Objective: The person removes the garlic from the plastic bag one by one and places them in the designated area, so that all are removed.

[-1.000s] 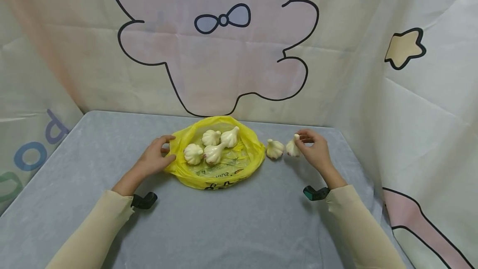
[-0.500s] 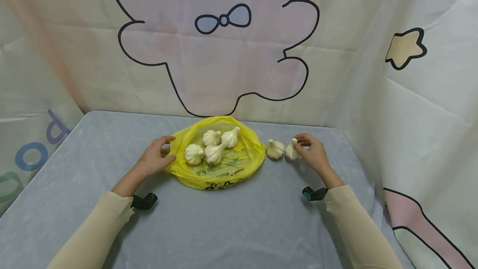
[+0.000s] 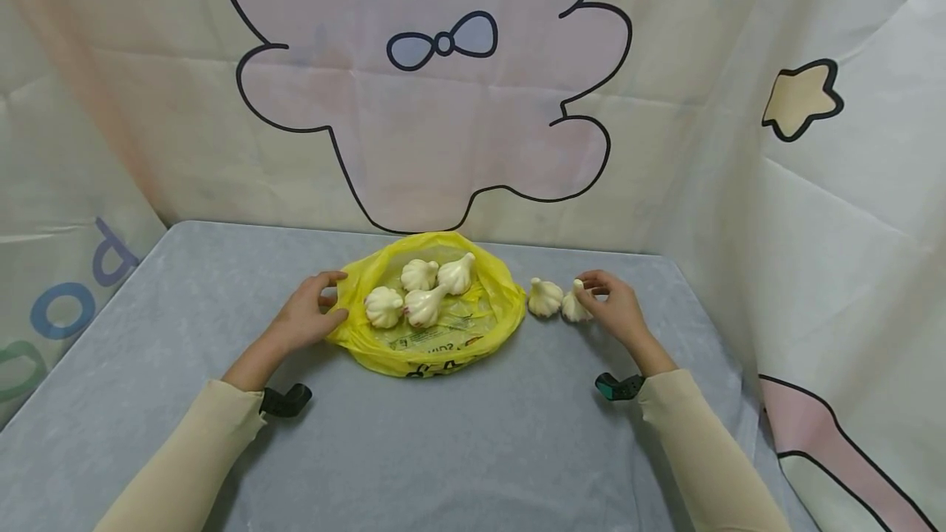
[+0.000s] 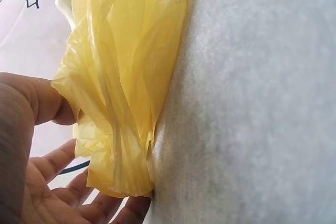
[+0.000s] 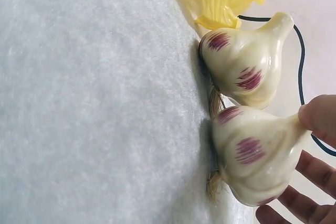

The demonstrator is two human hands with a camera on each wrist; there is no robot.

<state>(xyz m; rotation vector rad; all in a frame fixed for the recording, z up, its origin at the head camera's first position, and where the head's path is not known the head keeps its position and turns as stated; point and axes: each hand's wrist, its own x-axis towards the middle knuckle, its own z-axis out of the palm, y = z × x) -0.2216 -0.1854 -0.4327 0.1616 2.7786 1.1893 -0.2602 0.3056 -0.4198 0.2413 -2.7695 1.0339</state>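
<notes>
While the right hand (image 3: 617,306) pinches 1 garlic bulb (image 3: 573,308) by its top beside a 2nd bulb (image 3: 544,298), the left hand (image 3: 305,313) curls its fingers round the left edge of the yellow bag (image 3: 484,345). Inside lie 4 more bulbs (image 3: 423,309).

An oval-mouthed yellow plastic bag (image 3: 480,318) gapes around four white garlic bulbs (image 3: 421,308). Two purple-streaked white bulbs (image 5: 260,153) stand stem-up beside it.

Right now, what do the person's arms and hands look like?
Both sleeves are long and pale beige. A black, bent device sits at the left cuff; another at the right shows a teal patch. The left hand and right hand are ungloved.
</notes>
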